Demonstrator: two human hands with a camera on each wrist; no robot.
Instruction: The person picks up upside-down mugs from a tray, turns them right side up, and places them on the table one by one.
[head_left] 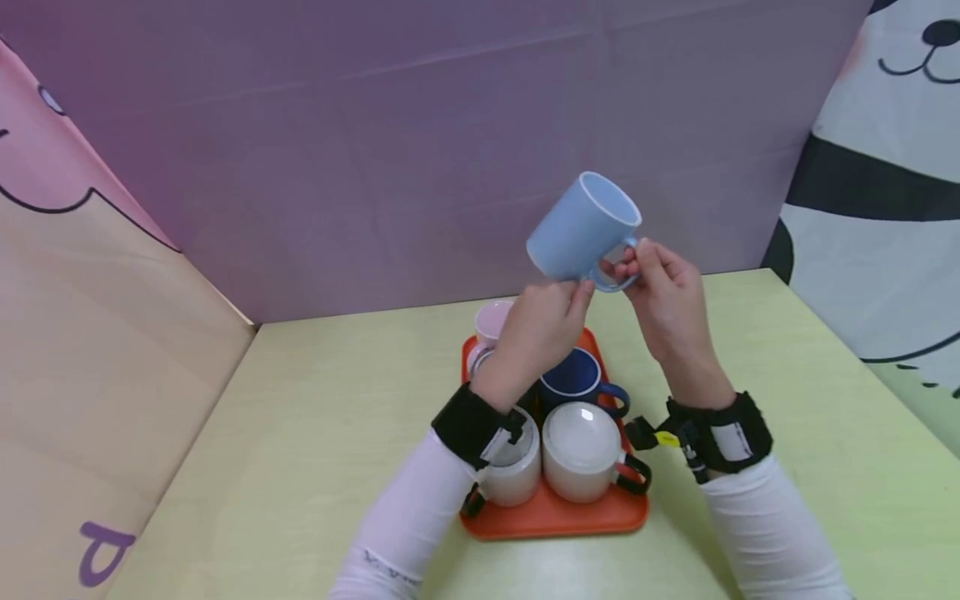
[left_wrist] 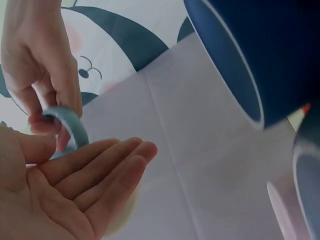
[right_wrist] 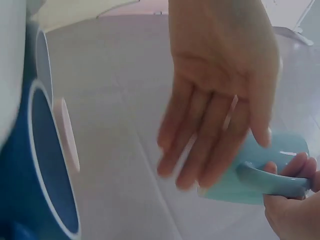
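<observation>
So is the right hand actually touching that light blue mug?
Touching: in the head view the right hand pinches the light blue mug by its handle.

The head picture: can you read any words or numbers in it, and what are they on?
Purple letter on the left cloth wall: looks like "P" or "a", cut off by the picture's edge, so not sure.
Small dark print on the left sleeve: too small and blurred to read.
White patch on the right wrist strap: no readable text.
Light blue mug held in the right hand, and the mugs on the orange tray: no words.
</observation>
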